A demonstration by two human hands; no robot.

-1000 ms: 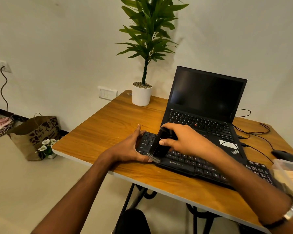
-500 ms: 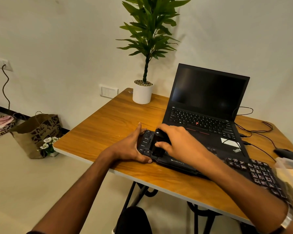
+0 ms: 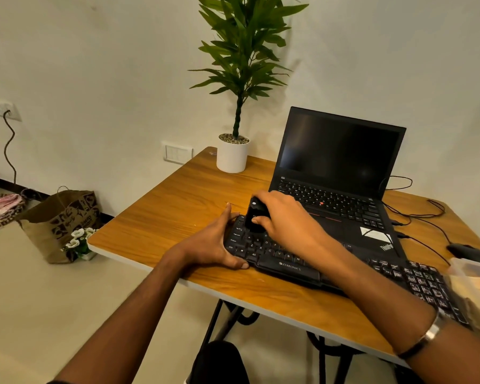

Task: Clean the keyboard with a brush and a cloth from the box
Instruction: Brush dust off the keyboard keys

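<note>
Brush [image 3: 256, 217] moved from front rows to keyboard's [image 3: 286, 268] top-left; right hand [image 3: 286, 217] grips it, left hand [image 3: 215, 242] braces edge. Brushing ongoing.

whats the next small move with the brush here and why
Probably sweep the brush rightward along the key rows: the right hand holds it at the keyboard's left end, the left hand braces that edge, and most keys lie to the right.
</note>
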